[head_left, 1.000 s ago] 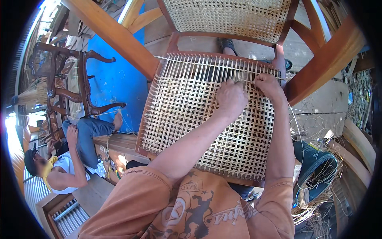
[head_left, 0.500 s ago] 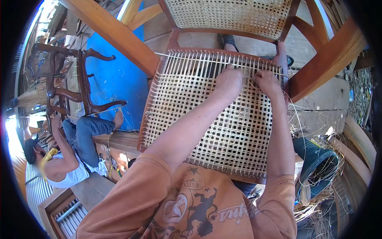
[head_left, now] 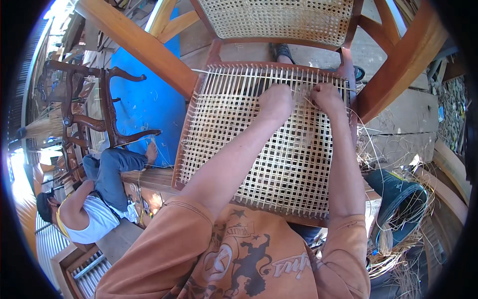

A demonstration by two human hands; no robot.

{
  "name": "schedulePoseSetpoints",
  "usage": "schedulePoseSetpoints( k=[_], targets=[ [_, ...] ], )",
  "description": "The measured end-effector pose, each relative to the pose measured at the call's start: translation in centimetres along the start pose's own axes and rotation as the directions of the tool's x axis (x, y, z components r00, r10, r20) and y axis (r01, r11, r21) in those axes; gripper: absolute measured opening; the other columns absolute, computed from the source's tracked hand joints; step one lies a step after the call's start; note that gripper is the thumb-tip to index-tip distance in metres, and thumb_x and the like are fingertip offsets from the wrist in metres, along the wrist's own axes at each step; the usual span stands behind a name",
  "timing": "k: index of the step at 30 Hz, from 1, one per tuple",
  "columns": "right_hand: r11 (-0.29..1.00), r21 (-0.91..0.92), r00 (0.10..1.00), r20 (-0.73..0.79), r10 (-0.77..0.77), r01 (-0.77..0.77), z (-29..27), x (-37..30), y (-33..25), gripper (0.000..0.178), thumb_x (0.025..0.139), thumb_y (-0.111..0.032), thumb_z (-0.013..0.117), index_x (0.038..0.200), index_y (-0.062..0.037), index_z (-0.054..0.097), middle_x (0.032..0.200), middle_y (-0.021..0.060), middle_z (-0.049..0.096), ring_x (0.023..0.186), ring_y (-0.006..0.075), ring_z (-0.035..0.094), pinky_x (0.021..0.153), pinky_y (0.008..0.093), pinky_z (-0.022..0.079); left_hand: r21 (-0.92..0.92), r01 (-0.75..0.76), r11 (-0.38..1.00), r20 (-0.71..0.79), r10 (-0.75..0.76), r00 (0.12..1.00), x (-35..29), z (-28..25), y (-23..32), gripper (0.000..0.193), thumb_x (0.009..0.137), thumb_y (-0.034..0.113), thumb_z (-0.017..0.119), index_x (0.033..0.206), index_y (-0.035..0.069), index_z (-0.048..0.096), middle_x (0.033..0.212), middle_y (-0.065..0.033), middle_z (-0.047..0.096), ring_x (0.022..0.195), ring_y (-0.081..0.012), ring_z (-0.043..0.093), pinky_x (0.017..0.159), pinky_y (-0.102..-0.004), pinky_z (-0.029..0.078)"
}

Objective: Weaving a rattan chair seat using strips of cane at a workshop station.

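Observation:
The chair seat [head_left: 259, 164] in front of me is an open weave of pale cane strands, strung across a reddish-brown wooden frame. Over its far part, my left hand [head_left: 277, 103] is closed with the fingertips pinched near the strands. Just to the right, my right hand [head_left: 327, 98] pinches a thin cane strand [head_left: 302, 93], which shows in the short gap between the two hands. The knuckles hide the fingertips and the exact grip. Near the far rail, the long strands lie with wider gaps than in the denser weave closer to me.
Beyond the seat rises the cane backrest [head_left: 279, 22]; thick wooden arms [head_left: 398, 65] flank it. At right lies a dark green container [head_left: 398, 199] amid loose cane. A person in a white top [head_left: 92, 219] sits at left near a dark carved chair frame [head_left: 107, 107] and blue sheet [head_left: 144, 99].
My hands have shifted slightly left over the seat, and the whole view has moved a little. At left, the other person's raised arm has come down and bent near the knees.

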State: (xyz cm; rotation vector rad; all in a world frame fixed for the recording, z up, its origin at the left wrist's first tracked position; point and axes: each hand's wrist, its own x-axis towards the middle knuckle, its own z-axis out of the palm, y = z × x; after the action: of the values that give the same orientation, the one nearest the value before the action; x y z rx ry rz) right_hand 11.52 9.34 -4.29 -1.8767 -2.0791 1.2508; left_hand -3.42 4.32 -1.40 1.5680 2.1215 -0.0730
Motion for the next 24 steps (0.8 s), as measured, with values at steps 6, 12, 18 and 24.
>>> schedulePoseSetpoints(
  k=[6,12,18,24],
  targets=[
    [0.993,-0.021,0.99,-0.081,-0.119,0.118,0.3,-0.3,-0.1,0.024,0.073,-0.023,0.059,0.083,-0.0035,0.068,0.079,0.0192,0.064,0.075,0.0322,0.063,0.072,0.0396,0.049,-0.169,0.157,0.973,0.256,-0.11,0.96,4.3,1.2,-2.3,0.026,0.077,0.018,0.059,0.096,0.001,0.066,0.103,-0.019,0.063,0.096,-0.0308,0.061,0.084,-0.0371,0.048],
    [0.998,-0.01,0.997,-0.028,-0.069,0.069,0.1,0.0,0.6,0.025,0.074,-0.025,0.06,0.085,-0.0044,0.068,0.081,0.0184,0.064,0.077,0.0321,0.063,0.072,0.0402,0.049,-0.388,0.155,0.909,0.214,-0.075,0.974,3.3,1.9,-2.5,0.016,0.077,0.015,0.063,0.087,0.004,0.068,0.082,-0.0132,0.067,0.074,-0.0202,0.063,0.072,-0.0323,0.049],
    [0.954,-0.11,0.959,-0.085,0.271,-0.279,1.2,-0.4,-2.6,0.028,0.077,-0.036,0.062,0.094,-0.016,0.07,0.102,0.013,0.065,0.094,0.0288,0.063,0.081,0.0396,0.048,-0.14,-0.077,0.987,-0.1,0.063,0.993,-0.1,0.1,-1.1,0.018,0.08,0.014,0.052,0.085,0.005,0.067,0.09,-0.0182,0.065,0.081,-0.0335,0.063,0.076,-0.041,0.049],
    [0.98,-0.027,0.979,0.035,0.2,-0.199,0.5,-0.1,-1.4,0.031,0.078,-0.036,0.061,0.096,-0.0119,0.068,0.104,0.0144,0.063,0.098,0.0315,0.06,0.086,0.0386,0.046,-0.053,0.023,0.998,0.004,-0.023,1.0,1.0,0.2,-1.9,0.015,0.077,0.013,0.058,0.08,0.002,0.068,0.083,-0.0189,0.065,0.08,-0.0325,0.064,0.073,-0.0384,0.05]
  ],
)
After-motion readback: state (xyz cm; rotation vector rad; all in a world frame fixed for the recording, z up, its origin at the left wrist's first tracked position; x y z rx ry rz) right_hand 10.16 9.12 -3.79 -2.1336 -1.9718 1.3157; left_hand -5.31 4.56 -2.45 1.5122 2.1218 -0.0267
